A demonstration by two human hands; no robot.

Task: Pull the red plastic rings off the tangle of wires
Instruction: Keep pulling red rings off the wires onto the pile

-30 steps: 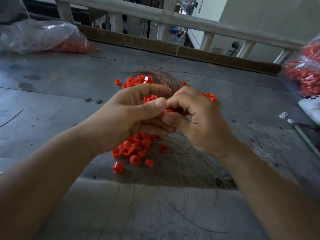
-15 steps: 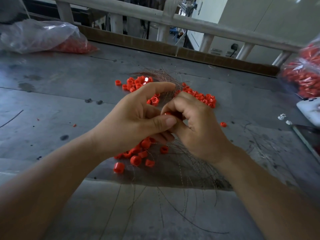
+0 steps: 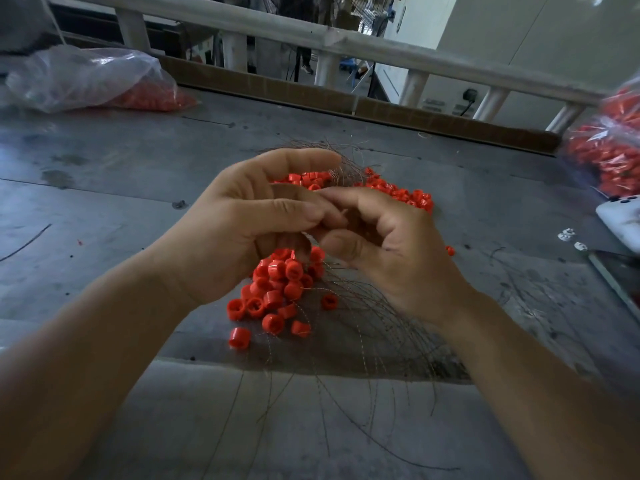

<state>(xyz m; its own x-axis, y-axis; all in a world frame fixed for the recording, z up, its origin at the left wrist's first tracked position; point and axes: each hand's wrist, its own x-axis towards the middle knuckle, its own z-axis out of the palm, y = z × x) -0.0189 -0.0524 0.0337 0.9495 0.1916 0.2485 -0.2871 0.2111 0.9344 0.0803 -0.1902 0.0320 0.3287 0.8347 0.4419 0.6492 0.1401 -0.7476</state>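
- left hand [image 3: 249, 220] and right hand [image 3: 391, 251] meet above the tangle of wires [image 3: 363, 327], fingers curled, tips pinched together; what they pinch cannot be told.
- red rings [image 3: 277, 289] lie heaped on the tangle's left edge, more at its far end.

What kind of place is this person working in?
Probably a workshop or factory bench: a scuffed grey worktable, a bag of red rings at its edge, and loose red rings heaped by a tangle of wires.

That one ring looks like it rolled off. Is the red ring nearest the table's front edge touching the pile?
Apart. The head view shows a strip of bare grey table between the lone ring and the pile.
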